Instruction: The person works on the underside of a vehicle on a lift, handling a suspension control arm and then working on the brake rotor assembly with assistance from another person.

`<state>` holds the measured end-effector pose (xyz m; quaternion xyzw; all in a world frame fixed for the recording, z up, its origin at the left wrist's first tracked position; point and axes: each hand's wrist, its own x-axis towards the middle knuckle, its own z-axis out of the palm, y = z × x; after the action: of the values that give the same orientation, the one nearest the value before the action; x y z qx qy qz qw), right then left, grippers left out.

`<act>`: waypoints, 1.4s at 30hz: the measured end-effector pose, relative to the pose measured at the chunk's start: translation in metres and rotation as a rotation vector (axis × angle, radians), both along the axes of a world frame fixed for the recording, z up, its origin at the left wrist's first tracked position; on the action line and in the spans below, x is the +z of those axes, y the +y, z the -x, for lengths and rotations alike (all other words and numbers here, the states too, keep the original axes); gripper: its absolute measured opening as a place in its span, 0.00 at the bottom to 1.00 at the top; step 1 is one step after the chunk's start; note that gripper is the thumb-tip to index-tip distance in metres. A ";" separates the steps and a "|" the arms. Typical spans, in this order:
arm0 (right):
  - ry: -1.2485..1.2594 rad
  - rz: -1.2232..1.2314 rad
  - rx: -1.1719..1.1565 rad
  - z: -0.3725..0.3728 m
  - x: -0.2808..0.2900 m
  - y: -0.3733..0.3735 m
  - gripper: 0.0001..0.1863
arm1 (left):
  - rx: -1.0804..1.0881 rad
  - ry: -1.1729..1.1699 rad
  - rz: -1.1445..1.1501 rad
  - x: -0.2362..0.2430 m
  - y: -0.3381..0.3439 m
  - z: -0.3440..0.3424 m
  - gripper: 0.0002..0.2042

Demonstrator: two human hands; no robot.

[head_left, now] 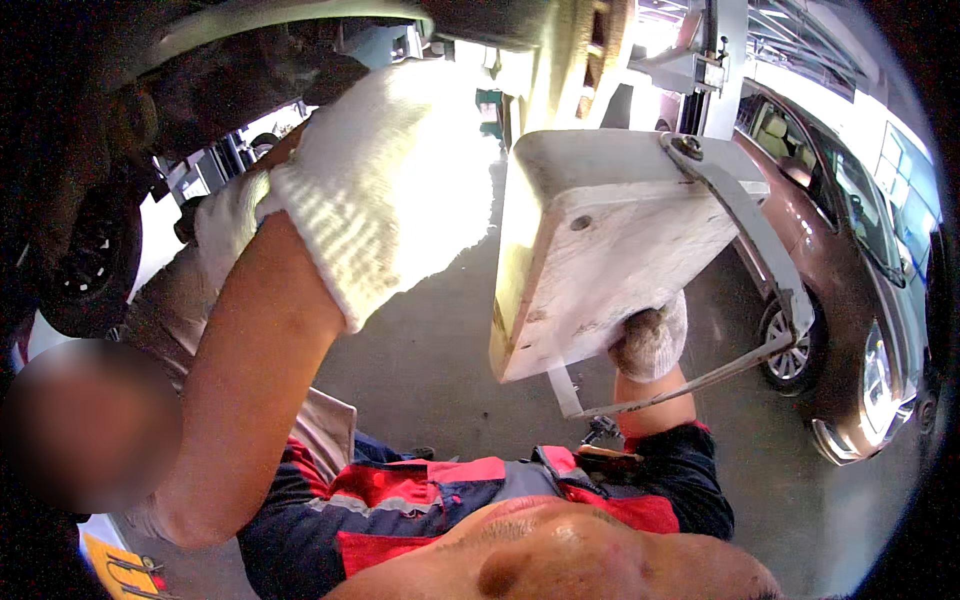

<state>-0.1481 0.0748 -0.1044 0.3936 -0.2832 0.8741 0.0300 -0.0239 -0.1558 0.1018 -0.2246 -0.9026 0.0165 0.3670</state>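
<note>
My left hand [390, 190], in a white knitted glove, is raised at the upper middle, close under the dark underbody parts of a vehicle [250, 90]. Glare washes out its fingertips, so whether it grips anything is hidden. To its right hangs a white, box-shaped work lamp [630, 240] with a flat grey metal bracket [775, 240] bolted at its side. Smudges and scuffs mark its casing. My right hand [652, 342], in a glove with a dirty patch, holds the lamp up from its underside, fingers partly hidden. Strong light falls on the left glove beside the lamp.
A co-worker in a beige top stands close at the left, with a white-gloved hand [228, 228] raised near my left forearm. A dark wheel [90, 260] is behind them. A brown car [840, 250] is parked at the right. A lift post [725, 70] rises at the back.
</note>
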 end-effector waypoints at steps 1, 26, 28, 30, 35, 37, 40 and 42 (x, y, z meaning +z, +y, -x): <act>0.002 -0.003 0.041 -0.003 0.002 -0.003 0.35 | 0.040 0.002 -0.008 0.001 0.003 -0.012 0.09; 0.071 -0.077 0.376 -0.030 0.012 -0.017 0.40 | 0.222 0.078 0.405 0.027 0.016 -0.039 0.06; 0.123 -0.107 0.337 -0.026 0.010 -0.021 0.39 | 0.204 0.142 0.404 0.023 0.015 -0.038 0.05; 0.151 -0.110 0.303 -0.024 0.005 -0.025 0.37 | 0.177 0.253 0.347 0.019 0.016 -0.033 0.04; 0.221 -0.300 0.460 -0.016 0.012 -0.029 0.32 | 0.308 0.265 0.250 0.014 0.019 -0.033 0.05; 0.235 -0.282 0.330 -0.018 0.014 -0.035 0.32 | 0.180 0.243 0.290 0.019 0.006 -0.027 0.06; -0.018 -0.176 0.434 -0.021 0.015 -0.042 0.32 | -0.100 0.243 0.391 0.025 -0.012 -0.028 0.08; -0.193 -0.273 0.575 -0.024 0.018 -0.042 0.35 | 0.122 0.252 0.517 0.024 -0.005 -0.051 0.11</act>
<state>-0.1237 0.0332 -0.0867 0.3730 -0.2767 0.8340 -0.2980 0.0268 -0.1604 0.1255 -0.2522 -0.8275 0.2959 0.4051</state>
